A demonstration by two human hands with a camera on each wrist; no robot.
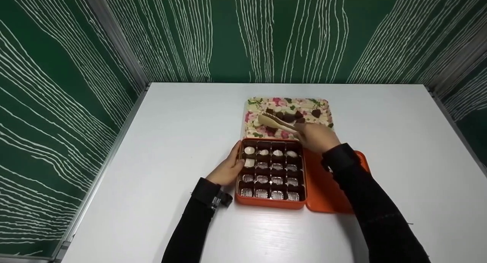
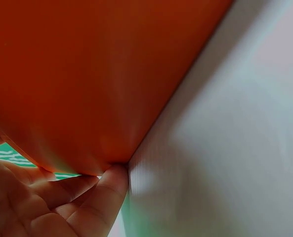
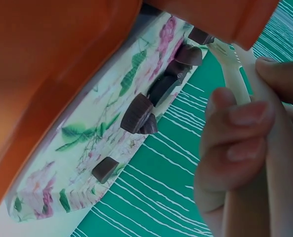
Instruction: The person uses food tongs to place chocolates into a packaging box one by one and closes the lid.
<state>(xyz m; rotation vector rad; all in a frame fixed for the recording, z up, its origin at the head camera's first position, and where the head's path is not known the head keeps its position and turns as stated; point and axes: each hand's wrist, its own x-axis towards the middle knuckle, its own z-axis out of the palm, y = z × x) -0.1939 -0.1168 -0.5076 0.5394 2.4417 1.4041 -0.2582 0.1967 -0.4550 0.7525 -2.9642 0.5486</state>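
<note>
An orange box (image 1: 271,203) holds a brown divided insert. White chocolates (image 1: 249,150) fill its far row, and a square white one (image 1: 249,163) sits leftmost in the row below. My left hand (image 1: 227,168) grips the box's left wall, thumb over the rim and fingers against the outside (image 2: 94,197). With my right hand (image 1: 317,136) I hold beige tongs (image 1: 276,123) above a floral tray (image 1: 251,131). Dark chocolates (image 3: 136,113) lie on that tray. The tong tips (image 3: 225,52) overlap the tray's left part in the head view; I cannot tell whether they hold a piece.
To the right of the box, partly beneath my right forearm, lies an orange lid (image 1: 323,190). Everything stands on a white table (image 1: 182,141). Green panels with white wavy lines (image 1: 224,65) rise behind the table and at both sides.
</note>
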